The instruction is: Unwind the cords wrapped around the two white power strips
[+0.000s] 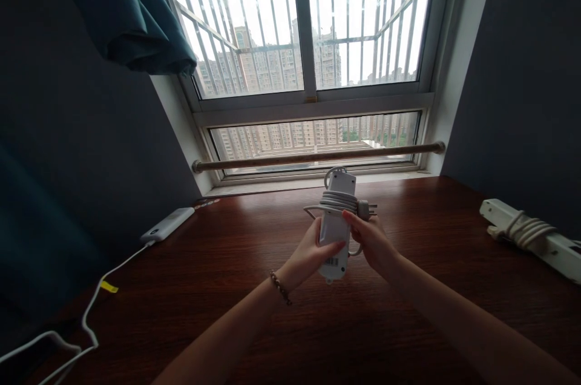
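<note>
A white power strip (334, 233) is held up over the brown table, tilted, its underside with a small label facing me. Its grey-white cord (338, 201) is wound several times around the upper half, and the plug (367, 209) sticks out on the right with its prongs bare. My left hand (311, 252) grips the strip's lower left side, thumb lying across the back. On the right edge, just under the coils, my right hand (370, 238) closes on the strip, thumb near the cord. The fingers behind the strip are hidden.
Another power strip (551, 252) with a wound cord lies at the right of the table (408, 312). At the left is a white power strip (167, 224) with its cord trailing to the front, a yellow tag (109, 287) beside it. A rail (318, 157) crosses the window.
</note>
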Tool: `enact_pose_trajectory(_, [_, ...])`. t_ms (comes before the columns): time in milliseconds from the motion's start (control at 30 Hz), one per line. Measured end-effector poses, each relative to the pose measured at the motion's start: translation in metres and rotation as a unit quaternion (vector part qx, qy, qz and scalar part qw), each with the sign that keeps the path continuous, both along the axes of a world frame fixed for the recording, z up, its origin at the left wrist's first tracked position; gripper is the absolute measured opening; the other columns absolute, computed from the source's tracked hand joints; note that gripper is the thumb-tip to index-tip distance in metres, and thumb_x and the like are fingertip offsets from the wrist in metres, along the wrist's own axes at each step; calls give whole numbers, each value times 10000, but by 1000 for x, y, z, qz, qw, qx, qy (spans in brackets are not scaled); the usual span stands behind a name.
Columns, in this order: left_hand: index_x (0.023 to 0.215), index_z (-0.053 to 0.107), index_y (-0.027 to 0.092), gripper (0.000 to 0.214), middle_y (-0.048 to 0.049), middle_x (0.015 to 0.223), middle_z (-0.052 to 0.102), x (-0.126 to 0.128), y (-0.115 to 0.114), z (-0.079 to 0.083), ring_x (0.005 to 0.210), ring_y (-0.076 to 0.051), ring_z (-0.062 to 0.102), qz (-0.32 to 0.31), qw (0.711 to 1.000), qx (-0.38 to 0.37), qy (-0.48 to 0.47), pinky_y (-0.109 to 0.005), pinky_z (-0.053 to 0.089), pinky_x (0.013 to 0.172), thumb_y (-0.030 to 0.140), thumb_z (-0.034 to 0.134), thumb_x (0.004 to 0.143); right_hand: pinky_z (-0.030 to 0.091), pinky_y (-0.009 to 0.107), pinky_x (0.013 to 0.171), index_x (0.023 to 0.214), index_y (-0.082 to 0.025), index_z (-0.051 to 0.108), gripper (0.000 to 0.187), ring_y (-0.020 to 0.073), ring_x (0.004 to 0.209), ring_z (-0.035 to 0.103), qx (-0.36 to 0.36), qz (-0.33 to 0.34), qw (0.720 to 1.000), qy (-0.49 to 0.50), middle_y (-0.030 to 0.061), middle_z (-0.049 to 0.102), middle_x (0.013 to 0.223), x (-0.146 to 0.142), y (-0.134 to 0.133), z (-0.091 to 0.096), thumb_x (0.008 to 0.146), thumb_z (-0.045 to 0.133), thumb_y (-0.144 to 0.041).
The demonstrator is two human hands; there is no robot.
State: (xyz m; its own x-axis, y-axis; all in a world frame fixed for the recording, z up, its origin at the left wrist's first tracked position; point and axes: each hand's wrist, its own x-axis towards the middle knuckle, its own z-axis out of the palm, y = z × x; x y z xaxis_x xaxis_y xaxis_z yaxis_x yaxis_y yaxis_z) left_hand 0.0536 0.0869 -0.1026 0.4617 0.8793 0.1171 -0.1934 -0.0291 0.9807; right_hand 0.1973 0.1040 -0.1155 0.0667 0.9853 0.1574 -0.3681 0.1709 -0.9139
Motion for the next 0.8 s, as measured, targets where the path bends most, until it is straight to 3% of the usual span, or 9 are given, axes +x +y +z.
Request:
enact_pose_trajectory(267, [1073, 443, 130, 393, -121, 952, 593, -2, -1, 4, 749, -209, 614, -93, 992, -73, -37, -330, 481, 634, 246, 618, 740, 170, 184, 375, 672, -133, 426, 411, 42, 436, 218, 29, -28, 999, -24, -54, 248, 491, 1, -8, 18, 631, 743, -392])
enact_pose_trajectory(400, [1080, 419, 128, 430, -120, 940, 596, 1, -3, 1, 743, -205, 617, -68, 995, -59, -34, -315, 481, 630, 233, 648, 733, 178, 185, 362, 724, -119, 477, 416, 44, 437, 224, 14, -20, 999, -24, -48, 274, 514, 2, -5, 13, 631, 740, -427])
enact_pose_trajectory(500, [1106, 392, 131, 514, -116, 945, 597, 1, -5, 3, 746, -210, 623, -45, 998, -42, -27, -305, 481, 629, 224, 697, 703, 178, 171, 373, 892, -125, 525, 442, 40, 455, 215, 33, -9, 999, 5, -52, 299, 549, 3, -5, 13, 632, 748, -405])
enact_pose_trajectory(700, [1055, 465, 137, 389, -120, 941, 605, -3, -5, 9, 766, -214, 624, -106, 991, -65, -43, -328, 483, 661, 268, 643, 736, 154, 173, 395, 874, -126, 539, 363, 36, 469, 185, 60, -11, 998, 3, -53, 255, 541, 3, -12, 28, 653, 737, -336])
enact_pose_trajectory(800, [1062, 463, 145, 388, -121, 962, 601, -3, -6, 9, 786, -219, 623, -105, 992, -54, -33, -345, 483, 684, 277, 636, 740, 152, 180, 405, 880, -119, 532, 374, 36, 480, 181, 56, -9, 998, 7, -52, 252, 551, 5, -11, 29, 653, 740, -331])
